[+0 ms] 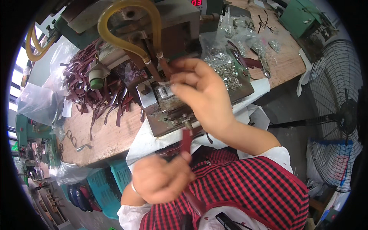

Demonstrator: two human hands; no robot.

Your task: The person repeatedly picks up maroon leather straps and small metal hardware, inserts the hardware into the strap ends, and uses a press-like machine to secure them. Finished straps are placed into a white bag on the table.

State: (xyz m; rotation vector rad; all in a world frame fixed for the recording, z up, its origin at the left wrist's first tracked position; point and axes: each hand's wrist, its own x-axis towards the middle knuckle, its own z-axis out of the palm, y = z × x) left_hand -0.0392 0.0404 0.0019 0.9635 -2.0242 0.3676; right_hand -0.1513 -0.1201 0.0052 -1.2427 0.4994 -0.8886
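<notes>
My left hand (161,179), slightly blurred, is closed on a dark red eyeglass temple (186,141). Its wide end points up toward the machine, and its curved tip hangs below my fingers over the checked apron. At the machine, my right hand (209,96) has its thumb and fingers drawn together beside the metal fixture (165,92). Whatever those fingertips pinch is too small or hidden to make out. Just above the fixture, two copper-coloured electrodes (153,71) come down, joined by a looped yellow hose (102,28).
A heap of dark red temples (86,73) lies left of the machine. Small shiny metal parts (226,74) are piled on the right, near plastic bags (212,46) and a wrench (265,68). A black fan (337,115) stands far right; turquoise baskets (101,189) sit below the table.
</notes>
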